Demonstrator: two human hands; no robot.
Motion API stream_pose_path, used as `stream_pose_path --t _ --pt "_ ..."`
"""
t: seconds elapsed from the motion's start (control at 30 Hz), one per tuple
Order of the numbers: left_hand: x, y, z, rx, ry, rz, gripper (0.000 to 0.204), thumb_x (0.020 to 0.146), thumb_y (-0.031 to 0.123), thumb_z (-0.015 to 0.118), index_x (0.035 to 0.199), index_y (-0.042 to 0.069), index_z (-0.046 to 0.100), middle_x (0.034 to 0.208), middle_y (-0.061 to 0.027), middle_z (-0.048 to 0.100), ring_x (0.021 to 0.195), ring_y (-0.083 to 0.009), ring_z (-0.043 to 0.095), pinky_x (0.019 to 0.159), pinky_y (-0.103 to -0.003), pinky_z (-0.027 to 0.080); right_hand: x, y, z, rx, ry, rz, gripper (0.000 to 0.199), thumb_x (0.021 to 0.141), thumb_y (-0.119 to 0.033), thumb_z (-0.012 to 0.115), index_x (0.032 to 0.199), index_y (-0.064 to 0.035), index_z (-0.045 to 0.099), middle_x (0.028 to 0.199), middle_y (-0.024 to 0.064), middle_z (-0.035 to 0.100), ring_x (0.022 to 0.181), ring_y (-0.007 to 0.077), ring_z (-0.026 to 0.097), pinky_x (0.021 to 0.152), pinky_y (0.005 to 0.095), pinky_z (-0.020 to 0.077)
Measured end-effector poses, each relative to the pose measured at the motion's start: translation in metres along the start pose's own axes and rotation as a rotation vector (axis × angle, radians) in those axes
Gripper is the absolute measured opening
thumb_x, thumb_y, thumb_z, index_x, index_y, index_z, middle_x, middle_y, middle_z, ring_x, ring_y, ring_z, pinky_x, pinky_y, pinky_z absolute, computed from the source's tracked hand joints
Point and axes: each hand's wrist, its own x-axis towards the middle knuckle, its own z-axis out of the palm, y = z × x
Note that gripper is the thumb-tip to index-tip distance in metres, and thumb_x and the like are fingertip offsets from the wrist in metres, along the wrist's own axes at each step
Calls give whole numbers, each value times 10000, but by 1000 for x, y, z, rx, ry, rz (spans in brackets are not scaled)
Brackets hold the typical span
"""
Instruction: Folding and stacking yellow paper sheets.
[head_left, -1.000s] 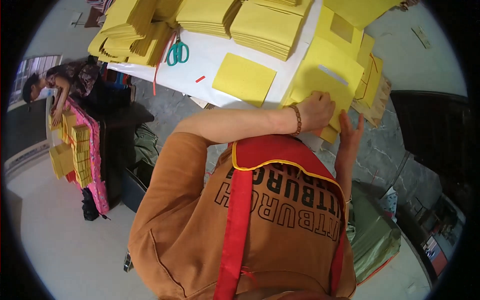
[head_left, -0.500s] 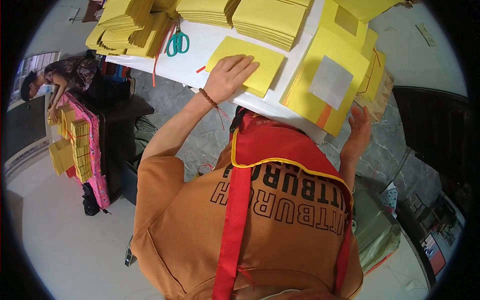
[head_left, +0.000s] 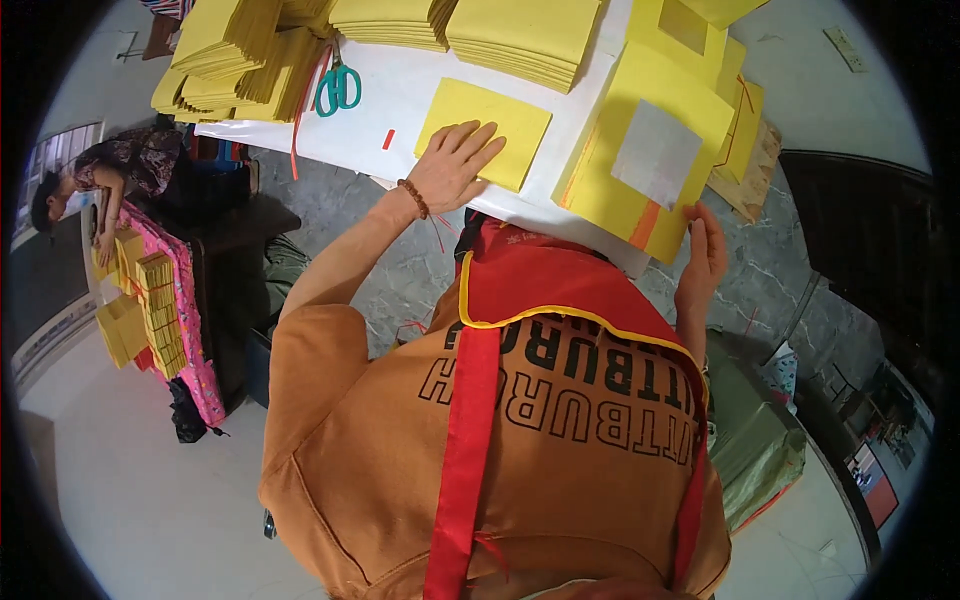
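My left hand (head_left: 452, 168) lies flat with its fingers stretched out on a folded yellow paper piece (head_left: 510, 120) near the table's front edge. To the right, my right hand (head_left: 704, 252) is raised beside a pile of yellow sheets (head_left: 672, 105), fingers extended and fingertips at the pile's right edge. I see no sheet lifted in it. A grey rectangle (head_left: 657, 155) and an orange strip (head_left: 644, 224) show on top of this pile. Teal-handled scissors (head_left: 338, 90) and a small red strip (head_left: 388, 139) lie left of the folded piece.
Stacks of folded yellow paper (head_left: 520, 40) line the white table (head_left: 385, 85) at the back, with more stacks (head_left: 228, 75) at the left. A red ribbon (head_left: 296, 145) hangs over the edge. At far left, another person (head_left: 130, 165) bends over yellow bundles (head_left: 158, 300) on a pink cloth.
My right hand has moved in to the edge of the yellow pile, its fingers closer together. My left hand stays on the folded piece. The whole view has shifted slightly.
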Motion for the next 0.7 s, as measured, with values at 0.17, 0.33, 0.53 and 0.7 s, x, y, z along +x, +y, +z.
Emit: stream_pose_path --t 0.17,0.33,0.53,0.7 --pt "-4 3 12 31 -9 -33 635 812 390 565 1335 97 357 1373 -106 349 1245 -290 326 1025 -425 260 2 5 -3 2 8 -34 243 917 -118 497 1119 -8 576 1120 78 588 1030 150 538 896 277 401" --pt "3 -7 15 113 -14 -2 640 799 383 569 1335 102 362 1372 -101 357 1233 -277 342 1011 -418 280 1 14 -6 -142 31 -126 218 893 -113 529 1086 -37 597 1127 95 580 1083 190 515 931 306 377" --pt "8 -8 11 110 2 32 626 801 380 564 1327 97 379 1362 -104 376 1214 -280 366 995 -424 296 -4 2 -3 -385 42 -301 221 854 -101 568 1066 -56 610 1121 111 579 1137 260 480 950 351 362" --pt "18 6 -16 117 51 36 534 819 397 551 1255 102 463 1310 -102 421 1163 -274 401 949 -439 317 3 8 -4 -562 -82 -501 147 800 -100 611 934 -60 658 1074 60 607 1117 273 486 929 380 369"
